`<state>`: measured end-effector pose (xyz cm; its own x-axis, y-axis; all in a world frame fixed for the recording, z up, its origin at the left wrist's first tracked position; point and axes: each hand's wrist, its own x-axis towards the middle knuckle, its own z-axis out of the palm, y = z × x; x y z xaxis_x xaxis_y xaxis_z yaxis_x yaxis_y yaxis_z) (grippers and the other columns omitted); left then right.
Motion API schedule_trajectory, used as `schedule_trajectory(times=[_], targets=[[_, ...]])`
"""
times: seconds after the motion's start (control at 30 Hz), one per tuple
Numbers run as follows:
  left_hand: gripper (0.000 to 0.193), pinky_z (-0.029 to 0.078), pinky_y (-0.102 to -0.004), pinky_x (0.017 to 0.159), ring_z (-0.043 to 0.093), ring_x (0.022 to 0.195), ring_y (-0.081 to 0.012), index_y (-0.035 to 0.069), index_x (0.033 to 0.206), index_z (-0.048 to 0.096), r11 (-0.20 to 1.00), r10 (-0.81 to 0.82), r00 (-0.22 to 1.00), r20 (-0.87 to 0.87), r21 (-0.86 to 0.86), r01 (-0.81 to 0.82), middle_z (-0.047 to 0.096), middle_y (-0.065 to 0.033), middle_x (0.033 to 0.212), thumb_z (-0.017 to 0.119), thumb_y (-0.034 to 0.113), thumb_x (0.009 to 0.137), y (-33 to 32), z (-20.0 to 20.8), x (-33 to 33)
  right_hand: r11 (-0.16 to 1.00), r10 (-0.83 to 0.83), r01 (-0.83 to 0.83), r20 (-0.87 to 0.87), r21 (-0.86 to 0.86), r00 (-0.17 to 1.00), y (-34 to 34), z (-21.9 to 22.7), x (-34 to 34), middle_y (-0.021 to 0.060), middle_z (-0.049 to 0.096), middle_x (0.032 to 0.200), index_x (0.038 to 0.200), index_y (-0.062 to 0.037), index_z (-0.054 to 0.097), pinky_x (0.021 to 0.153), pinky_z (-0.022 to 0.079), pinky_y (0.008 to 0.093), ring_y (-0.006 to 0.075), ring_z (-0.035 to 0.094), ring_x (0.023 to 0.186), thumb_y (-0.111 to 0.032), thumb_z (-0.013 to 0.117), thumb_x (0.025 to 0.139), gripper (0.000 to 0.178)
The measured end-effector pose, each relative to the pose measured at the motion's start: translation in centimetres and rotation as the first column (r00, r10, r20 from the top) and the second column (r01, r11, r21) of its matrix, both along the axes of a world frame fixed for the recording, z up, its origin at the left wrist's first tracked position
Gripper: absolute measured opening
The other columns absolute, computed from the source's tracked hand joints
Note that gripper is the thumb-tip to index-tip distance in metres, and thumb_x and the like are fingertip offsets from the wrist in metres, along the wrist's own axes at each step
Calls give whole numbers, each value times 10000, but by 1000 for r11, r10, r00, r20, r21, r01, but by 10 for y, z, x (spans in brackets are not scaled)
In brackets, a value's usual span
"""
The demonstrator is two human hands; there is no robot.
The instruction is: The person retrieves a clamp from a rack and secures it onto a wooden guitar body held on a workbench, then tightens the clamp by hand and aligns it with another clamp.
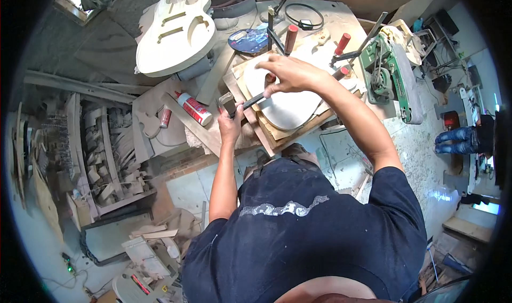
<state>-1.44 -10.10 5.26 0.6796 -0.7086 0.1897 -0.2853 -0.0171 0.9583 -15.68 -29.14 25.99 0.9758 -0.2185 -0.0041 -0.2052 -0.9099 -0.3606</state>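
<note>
Pale flat guitar-shaped wooden blank (290, 108) lying on stacked boards at the bench centre, pinned by red-handled clamps (341, 44) at its far edge; left hand (230, 122) closed around the grey handle of a long rasp-like tool (250, 101) just off the blank's left side; right hand (290, 72) curled over the tool's far end, pressing down on the blank's near-left edge; best worked with even pressure from both hands, long level strokes, tool kept flat. Beyond the blank to the left, a cut-out guitar body (173, 33); glue bottle (194, 108) left of the blank.
</note>
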Motion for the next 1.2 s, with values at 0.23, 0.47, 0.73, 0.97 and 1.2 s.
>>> schedule_trajectory(times=[0.23, 0.47, 0.73, 0.97, 1.2], targets=[[199, 505, -278, 709, 622, 765, -78, 61, 1099, 753, 994, -13, 997, -72, 106, 21, 730, -29, 847, 678, 172, 952, 0, 0, 3, 988, 61, -83, -161, -132, 985, 2, 1, 6, 179, 674, 971, 909, 21, 683, 813, 524, 457, 370, 662, 961, -167, 670, 892, 189], [196, 465, -260, 663, 561, 725, -58, 50, 1089, 753, 995, -20, 997, -71, 93, 27, 669, 23, 792, 675, 171, 956, -1, 5, 6, 997, 8, -8, 2, 73, 1000, 7, 8, 1, 142, 646, 978, 1003, -17, 713, 839, 517, 445, 351, 642, 988, -210, 704, 891, 223], [207, 395, -247, 569, 492, 637, -35, 50, 1085, 757, 996, -29, 999, -36, 83, 32, 582, 70, 697, 674, 192, 960, 0, 3, 8, 944, 292, -299, -73, -137, 954, -1, 2, 8, 147, 679, 1009, 970, -26, 656, 837, 510, 463, 358, 633, 1020, -10, 691, 764, 209], [201, 372, -246, 540, 474, 603, -35, 61, 1078, 759, 995, -31, 999, -36, 96, 34, 561, 72, 669, 681, 200, 957, 1, -4, 14, 981, -70, 35, -178, -193, 982, 16, 2, 14, 204, 676, 762, 970, -29, 697, 725, 536, 499, 431, 670, 753, -320, 668, 891, 303], [187, 396, -240, 578, 498, 641, -36, 74, 1084, 762, 988, -65, 992, -112, 135, 80, 585, 67, 692, 680, 182, 955, -3, 9, 10, 864, 474, -439, 105, -248, 874, -16, -12, 5, 176, 690, 902, 1185, -35, 618, 791, 532, 465, 378, 664, 916, -214, 734, 842, 404]])
